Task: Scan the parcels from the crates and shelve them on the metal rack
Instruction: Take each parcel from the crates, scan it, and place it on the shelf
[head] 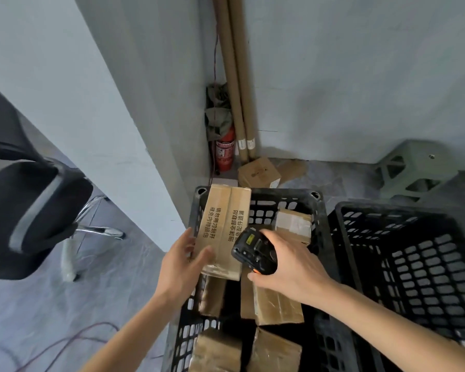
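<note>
The left hand [181, 260] reaches in from the near left, forearm angled up toward the centre, and holds a long cardboard parcel [222, 232] at its near end: the thumb lies across the top face and the fingers wrap the left edge. The parcel is printed with black characters, lifted above the left crate [318, 210] and pointing away toward its far left corner. The right hand [285, 260] comes in from the near right, fingers curled round a black handheld scanner [253, 252], whose head sits just beside the parcel's right edge.

Below the hands, the left crate holds more taped brown parcels: one at the far right [293, 224], two in the middle [277, 307], and two near the bottom edge [274, 353]. A second black crate [414, 253] stands touching it on the right; its contents cannot be made out.

To the left stands a white partition wall [91, 103], with a black office chair [32, 210] beyond it. In the far corner are a red fire extinguisher [225, 151], two tall cardboard tubes [238, 89] leaning upright, and a small box [258, 171] on the floor. A grey-green plastic stool [414, 167] stands far right.
</note>
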The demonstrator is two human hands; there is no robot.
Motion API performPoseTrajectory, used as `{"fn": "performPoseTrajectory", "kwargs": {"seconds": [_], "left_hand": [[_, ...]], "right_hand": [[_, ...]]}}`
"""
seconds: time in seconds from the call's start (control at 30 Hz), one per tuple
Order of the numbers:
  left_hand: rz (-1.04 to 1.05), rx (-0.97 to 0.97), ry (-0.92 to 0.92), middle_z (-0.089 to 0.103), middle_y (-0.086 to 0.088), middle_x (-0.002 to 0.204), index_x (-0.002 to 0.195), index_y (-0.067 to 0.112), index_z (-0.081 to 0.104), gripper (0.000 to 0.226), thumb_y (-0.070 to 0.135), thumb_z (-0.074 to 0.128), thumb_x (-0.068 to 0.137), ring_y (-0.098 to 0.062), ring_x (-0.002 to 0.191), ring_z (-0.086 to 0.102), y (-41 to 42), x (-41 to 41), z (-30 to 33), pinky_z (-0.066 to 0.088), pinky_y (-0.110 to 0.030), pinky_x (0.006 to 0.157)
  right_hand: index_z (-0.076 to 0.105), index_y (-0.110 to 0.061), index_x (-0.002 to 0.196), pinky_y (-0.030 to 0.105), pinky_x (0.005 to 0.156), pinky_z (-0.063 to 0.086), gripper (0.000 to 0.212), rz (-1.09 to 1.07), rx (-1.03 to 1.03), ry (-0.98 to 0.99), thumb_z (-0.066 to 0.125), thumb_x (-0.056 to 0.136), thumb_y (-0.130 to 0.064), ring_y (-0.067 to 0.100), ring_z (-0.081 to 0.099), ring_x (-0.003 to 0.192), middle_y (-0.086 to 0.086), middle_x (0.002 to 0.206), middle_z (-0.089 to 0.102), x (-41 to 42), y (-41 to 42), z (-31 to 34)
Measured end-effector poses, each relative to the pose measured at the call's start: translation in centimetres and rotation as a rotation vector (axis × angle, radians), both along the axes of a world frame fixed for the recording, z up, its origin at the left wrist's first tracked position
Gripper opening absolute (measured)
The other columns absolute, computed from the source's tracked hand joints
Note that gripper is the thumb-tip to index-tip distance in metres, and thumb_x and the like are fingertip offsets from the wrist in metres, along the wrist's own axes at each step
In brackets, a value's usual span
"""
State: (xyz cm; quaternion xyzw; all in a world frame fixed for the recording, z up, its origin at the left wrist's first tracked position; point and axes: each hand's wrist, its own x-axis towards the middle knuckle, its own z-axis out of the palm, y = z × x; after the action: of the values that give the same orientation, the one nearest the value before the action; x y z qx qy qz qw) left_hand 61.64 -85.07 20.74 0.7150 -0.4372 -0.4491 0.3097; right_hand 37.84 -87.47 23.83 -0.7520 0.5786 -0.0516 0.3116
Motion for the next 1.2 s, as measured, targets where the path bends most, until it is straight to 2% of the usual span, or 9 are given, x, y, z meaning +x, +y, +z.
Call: {"fn": "performPoseTrajectory", "kwargs": {"seconds": [0.07, 0.2, 0.37, 0.43, 0.57, 0.7, 0.87, 0.93, 1.2], "left_hand": [[-0.016, 0.020, 0.006, 0.067, 0.014, 0.120, 0.149, 0.021, 0.046, 0.059, 0.030, 0.069, 0.095, 0.000, 0.104, 0.064, -0.4, 0.1, -0.5, 0.049, -0.015, 0.085], [-0.048, 0.048, 0.002, 0.070, 0.019, 0.113, 0.123, 0.033, 0.059, 0.028, 0.027, 0.066, 0.097, 0.004, 0.099, 0.065, -0.8, 0.3, -1.2, 0.057, -0.026, 0.093], [-0.037, 0.016, 0.071, 0.074, 0.015, 0.112, 0.130, 0.023, 0.065, 0.039, 0.031, 0.072, 0.093, 0.001, 0.101, 0.068, -0.8, 0.6, -1.6, 0.058, -0.026, 0.092], [-0.029, -0.012, 0.130, 0.075, 0.016, 0.111, 0.128, 0.025, 0.066, 0.036, 0.032, 0.071, 0.093, 0.004, 0.101, 0.068, -0.5, 0.4, -0.9, 0.056, -0.017, 0.085], [-0.029, -0.078, 0.271, 0.071, 0.014, 0.122, 0.130, 0.036, 0.065, 0.037, 0.045, 0.064, 0.094, -0.001, 0.113, 0.066, -0.2, -0.4, 1.7, 0.053, -0.027, 0.096], [-0.098, -0.133, 0.396, 0.070, 0.021, 0.122, 0.128, 0.042, 0.066, 0.032, 0.045, 0.054, 0.099, 0.006, 0.112, 0.063, -0.2, -1.9, 5.6, 0.051, -0.010, 0.083], [-0.235, -0.180, 0.471, 0.059, 0.016, 0.137, 0.131, 0.048, 0.062, 0.039, 0.059, 0.060, 0.094, -0.014, 0.133, 0.054, 1.0, -3.7, 10.7, 0.054, -0.042, 0.101], [-0.257, -0.200, 0.510, 0.058, 0.021, 0.134, 0.127, 0.050, 0.063, 0.033, 0.052, 0.065, 0.094, -0.011, 0.132, 0.052, 2.1, -4.6, 13.0, 0.058, -0.033, 0.092], [-0.267, -0.214, 0.585, 0.065, 0.024, 0.111, 0.142, 0.037, 0.035, 0.088, 0.021, 0.086, 0.072, 0.018, 0.092, 0.063, 8.3, -7.9, 21.7, 0.055, -0.013, 0.065]], "right_hand": [[0.041, -0.043, 0.141, 0.022, 0.081, 0.046, 0.080, -0.009, 0.006, -0.021, 0.078, 0.074, -0.063, -0.003, 0.050, 0.100, -0.031, 0.108, 0.049, 0.7, -0.4, -0.9], [0.040, -0.042, 0.138, 0.018, 0.079, 0.046, 0.080, -0.035, 0.050, -0.061, 0.081, 0.073, -0.060, 0.000, 0.052, 0.103, -0.038, 0.101, 0.047, 1.9, -0.9, -2.3], [0.044, -0.047, 0.133, 0.031, 0.094, 0.054, 0.081, -0.198, 0.114, -0.234, 0.082, 0.063, -0.064, 0.001, 0.059, 0.112, -0.021, 0.115, 0.063, 2.1, -0.7, -3.0], [0.046, -0.045, 0.134, 0.025, 0.093, 0.053, 0.079, -0.245, 0.103, -0.267, 0.085, 0.066, -0.056, -0.002, 0.061, 0.108, -0.020, 0.114, 0.066, 1.8, -0.6, -2.2], [0.047, -0.044, 0.136, 0.013, 0.088, 0.047, 0.079, -0.316, 0.102, -0.328, 0.090, 0.070, -0.044, -0.008, 0.060, 0.110, -0.023, 0.119, 0.066, 0.6, 0.1, 0.6], [0.048, -0.052, 0.132, 0.004, 0.089, 0.042, 0.077, -0.398, 0.035, -0.395, 0.092, 0.072, -0.034, -0.015, 0.056, 0.115, -0.038, 0.118, 0.061, -1.1, 1.9, 4.5], [0.046, -0.058, 0.126, -0.001, 0.086, 0.040, 0.078, -0.444, -0.040, -0.415, 0.094, 0.071, -0.030, -0.021, 0.053, 0.115, -0.045, 0.118, 0.057, -3.7, 5.1, 10.6], [0.048, -0.054, 0.130, 0.004, 0.089, 0.041, 0.081, -0.451, -0.070, -0.418, 0.095, 0.070, -0.027, -0.019, 0.053, 0.118, -0.042, 0.122, 0.058, -4.6, 6.7, 12.9], [0.044, -0.055, 0.134, 0.007, 0.093, 0.041, 0.087, -0.412, -0.178, -0.417, 0.095, 0.070, -0.027, -0.018, 0.051, 0.120, -0.043, 0.124, 0.056, -8.1, 14.2, 21.8]]}}
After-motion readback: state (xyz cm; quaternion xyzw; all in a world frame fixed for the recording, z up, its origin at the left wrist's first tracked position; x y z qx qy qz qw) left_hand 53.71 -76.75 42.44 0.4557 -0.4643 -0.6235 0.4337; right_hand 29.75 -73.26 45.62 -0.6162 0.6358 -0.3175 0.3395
